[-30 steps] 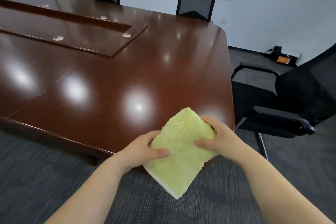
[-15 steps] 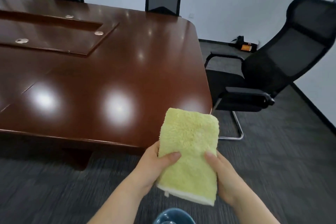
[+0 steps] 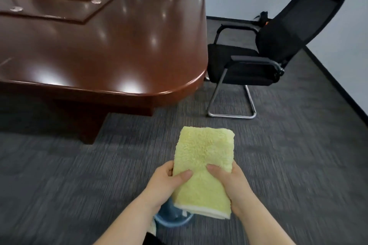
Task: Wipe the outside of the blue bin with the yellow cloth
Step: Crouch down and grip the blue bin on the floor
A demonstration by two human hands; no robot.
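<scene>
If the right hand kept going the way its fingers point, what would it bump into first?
The right hand points leftward across the yellow cloth, so it would probably meet the left hand first, on the cloth's other side.

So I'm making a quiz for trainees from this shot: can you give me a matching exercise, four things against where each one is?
Things:
1. cloth
2. bin
3. chair
4. table

Places:
A. on the carpet, under the cloth
B. upper left
C. held in both hands
D. right of the table

Pairs: 1-C, 2-A, 3-D, 4-B
</scene>
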